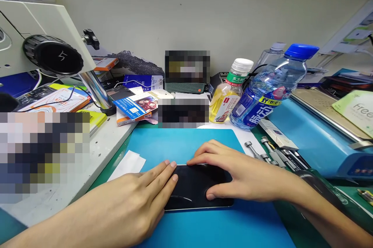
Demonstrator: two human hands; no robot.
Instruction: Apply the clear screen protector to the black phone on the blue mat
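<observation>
A black smartphone [195,184] with a glossy dark screen lies lengthwise across the blue mat [215,228]. Over its left end rests my left hand [142,193], fingers stretched out and lying on the glass near the far left corner; its thumb is hidden. From the right, my right hand [233,174] spans the phone's other end, thumb on the screen and fingertips at the far long edge. Both ends of the phone are partly covered by the hands. A slip of white paper [126,165] lies on the mat beyond my left hand.
Two upright drink bottles, one yellow [225,98] and one blue-capped [259,100], stand behind the mat. A blue machine [314,135] and metal tools [276,154] sit at right. At left, a microscope stand [100,92] rises from a white base [96,158]; boxes [136,106] lie behind.
</observation>
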